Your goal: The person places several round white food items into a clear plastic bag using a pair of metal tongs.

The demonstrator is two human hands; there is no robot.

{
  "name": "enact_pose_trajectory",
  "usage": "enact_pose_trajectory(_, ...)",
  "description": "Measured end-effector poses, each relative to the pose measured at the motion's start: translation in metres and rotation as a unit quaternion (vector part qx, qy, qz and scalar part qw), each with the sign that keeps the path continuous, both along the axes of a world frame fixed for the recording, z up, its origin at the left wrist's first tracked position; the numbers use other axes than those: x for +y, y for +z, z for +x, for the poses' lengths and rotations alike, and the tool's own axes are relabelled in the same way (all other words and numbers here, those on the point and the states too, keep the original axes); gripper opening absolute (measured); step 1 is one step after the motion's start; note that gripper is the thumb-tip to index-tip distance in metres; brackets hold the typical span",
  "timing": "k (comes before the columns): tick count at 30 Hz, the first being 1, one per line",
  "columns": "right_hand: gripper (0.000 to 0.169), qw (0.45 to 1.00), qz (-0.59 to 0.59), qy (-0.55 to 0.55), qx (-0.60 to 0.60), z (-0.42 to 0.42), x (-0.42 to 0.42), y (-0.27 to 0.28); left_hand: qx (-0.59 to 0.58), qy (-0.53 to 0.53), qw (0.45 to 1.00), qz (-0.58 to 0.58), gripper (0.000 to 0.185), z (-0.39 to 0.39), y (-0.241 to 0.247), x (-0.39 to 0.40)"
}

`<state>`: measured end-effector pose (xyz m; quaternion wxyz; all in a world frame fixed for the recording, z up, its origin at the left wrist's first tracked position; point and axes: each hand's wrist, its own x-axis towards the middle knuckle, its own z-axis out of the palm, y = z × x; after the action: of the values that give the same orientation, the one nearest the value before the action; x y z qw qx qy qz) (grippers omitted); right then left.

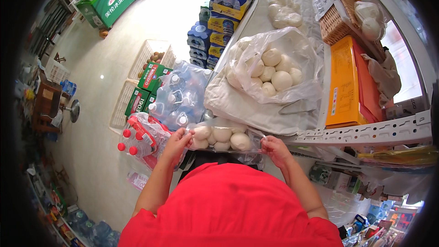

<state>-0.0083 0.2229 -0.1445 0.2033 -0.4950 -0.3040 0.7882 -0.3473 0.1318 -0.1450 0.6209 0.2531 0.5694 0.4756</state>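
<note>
A clear plastic bag of white round steamed buns point(222, 135) hangs stretched between my hands, just in front of my red shirt. My left hand point(179, 143) pinches its left corner and my right hand point(274, 148) pinches its right corner. Beyond it, on a shelf covered with a pale cloth point(236, 109), lies a larger open plastic bag point(264, 92) holding several similar buns. Metal tongs point(296, 108) rest beside that bag, partly under the plastic. Farther back on the cloth lies another bag of buns point(284, 10).
Shrink-wrapped water bottles point(185, 92) and red-capped bottles point(140, 140) stand left of the shelf. An orange box point(344, 85) and a wicker basket point(329, 17) line its right side. The perforated metal shelf edge point(363, 131) runs close by my right hand.
</note>
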Motion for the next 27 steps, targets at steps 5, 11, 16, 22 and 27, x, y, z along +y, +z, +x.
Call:
enact_pose_trajectory(5,0.018,0.997,0.012,0.005,0.075,-0.02,-0.003,0.021,0.173,-0.026,0.984,0.015,0.013,-0.001,-0.006,-0.011)
enact_pose_trajectory(11,0.022,0.998,0.011,0.059,0.034,-0.022,-0.005,0.031,0.634,0.018,0.752,0.179,0.019,0.023,0.016,-0.001)
enact_pose_trajectory(16,0.024,0.997,0.007,0.054,0.051,-0.022,-0.008,0.032,0.566,-0.145,0.749,0.311,0.011,0.064,0.011,0.031)
enact_pose_trajectory(22,0.024,0.997,-0.011,0.047,0.06,-0.022,-0.004,0.037,0.488,-0.391,0.777,0.074,0.031,0.1,-0.079,0.039)
enact_pose_trajectory(27,0.024,0.995,-0.023,0.026,0.09,-0.018,-0.002,0.032,0.131,-0.291,0.93,-0.18,0.048,0.124,-0.083,0.033)
